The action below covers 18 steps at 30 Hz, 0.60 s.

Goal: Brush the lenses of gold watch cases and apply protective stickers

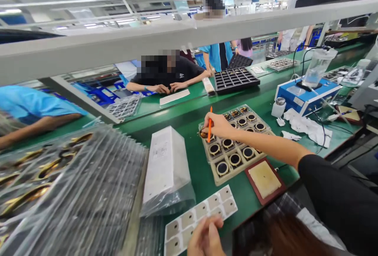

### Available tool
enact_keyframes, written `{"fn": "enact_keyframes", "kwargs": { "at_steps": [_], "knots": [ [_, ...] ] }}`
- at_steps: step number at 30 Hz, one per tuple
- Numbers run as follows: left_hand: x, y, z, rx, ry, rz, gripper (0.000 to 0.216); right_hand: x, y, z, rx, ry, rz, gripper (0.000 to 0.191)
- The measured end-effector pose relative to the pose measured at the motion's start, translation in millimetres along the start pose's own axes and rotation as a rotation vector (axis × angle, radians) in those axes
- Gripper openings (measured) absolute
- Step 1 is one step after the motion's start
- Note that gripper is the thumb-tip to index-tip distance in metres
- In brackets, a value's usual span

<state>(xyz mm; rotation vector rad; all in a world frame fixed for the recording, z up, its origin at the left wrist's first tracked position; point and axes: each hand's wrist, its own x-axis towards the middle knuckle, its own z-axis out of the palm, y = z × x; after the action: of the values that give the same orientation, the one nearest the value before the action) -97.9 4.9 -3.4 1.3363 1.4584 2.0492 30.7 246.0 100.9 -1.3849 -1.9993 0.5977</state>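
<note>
I've got the R hand (218,125) at 4 o'clock, just off ctr: thumb & fingers clamped on an orange stick (209,130), down at the 10 o'clock corner of a pocketed tray (217,180) of gold-rimmed rounds (222,167). One round's right by those fingertips; can't tell from my end if the stick touches it. L hand (206,238) at 6, fingers curled together over the near side of a white sheet (195,213); can't tell if they grip anything.

Progress, my read: tray's loaded, each pocket I can make out has its round, but which ones have been worked I can't say. Sheet's got plenty of grey patches (187,217) left, so I'd call it partway at most.

Containers, quick run: pocketed tray sits on the green table (196,177) at 4, one dark-faced round per pocket in the near rows; forearm (265,143) hides some. Stack of clear trays (103,197) at 8, gold-rimmed parts (25,201) up top, lower layers too blurred. White box (161,161) at 7, in a clear plastic bag (180,201), contents n/a to me. Black compartment tray (236,86) at 2, far side, contents too small. Small bottle (278,108) near 3, by the blue unit (295,104).
</note>
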Motion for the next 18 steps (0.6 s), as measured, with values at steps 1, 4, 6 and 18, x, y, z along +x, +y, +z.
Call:
{"fn": "enact_keyframes", "kwargs": {
  "at_steps": [1,4,6,18],
  "knots": [
    [2.3,4.1,9.1,-0.079,-0.044,-0.002,0.026,-23.7,-2.2,-4.4,0.055,-0.012,-0.039,0.022],
    [5.5,12.3,36.9,-0.26,-0.272,-0.101,0.043,-102.4,-4.0,-12.6,0.434,0.018,-0.283,0.025],
    [1.3,13.4,51.1,-0.285,-0.28,-0.161,0.039,-148.8,-0.4,-14.1,0.493,0.147,-0.418,0.024],
    [-36.8,0.6,62.7,-0.163,-0.157,-0.411,0.031,-216.6,33.7,-6.4,1.29,-0.071,0.057,0.032]
  ]
}}
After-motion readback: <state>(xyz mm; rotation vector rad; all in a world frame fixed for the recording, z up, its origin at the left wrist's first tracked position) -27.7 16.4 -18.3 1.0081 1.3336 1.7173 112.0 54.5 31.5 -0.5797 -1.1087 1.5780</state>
